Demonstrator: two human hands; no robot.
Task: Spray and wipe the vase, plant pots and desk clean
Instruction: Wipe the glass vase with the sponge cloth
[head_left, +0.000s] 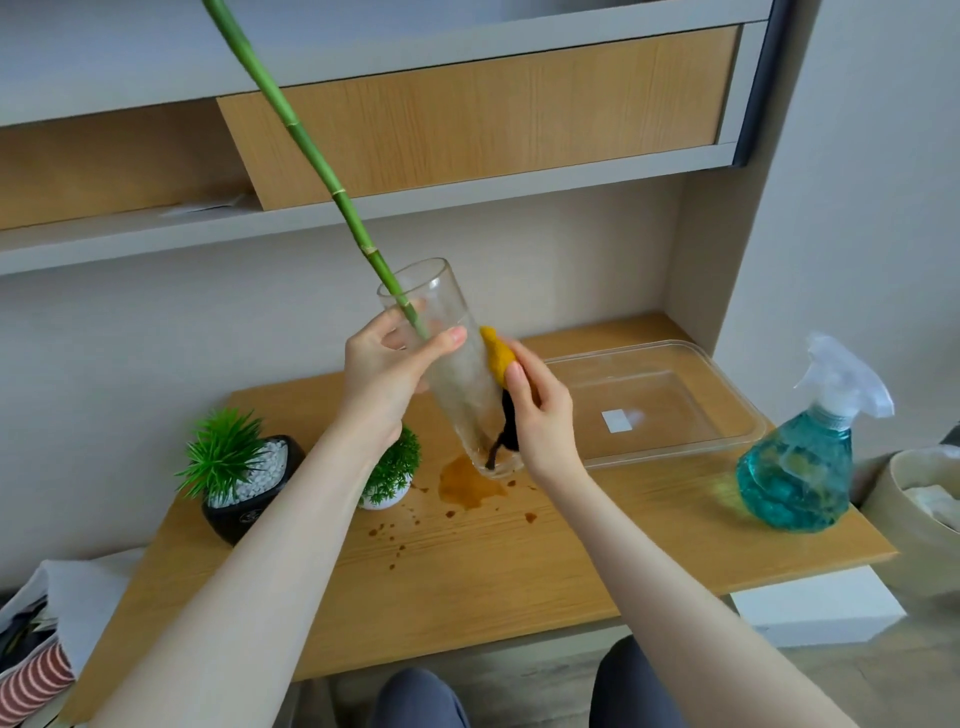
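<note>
Black plant pot (244, 512) with white pebbles stands at the left of the wooden desk (519, 571); a small white pot (387, 500), partly hidden by the forearm, sits just beside it. Left hand (387, 376) grips the tilted glass vase (457, 374) near its rim, a bamboo stalk (311, 150) rising from it. Brown spill (467, 486) lies under the vase base. Right hand (540, 415) presses a yellow cloth (497, 358) against the vase wall. Clear plastic tray (727, 441) follows, then a blue spray bottle (800, 467).
</note>
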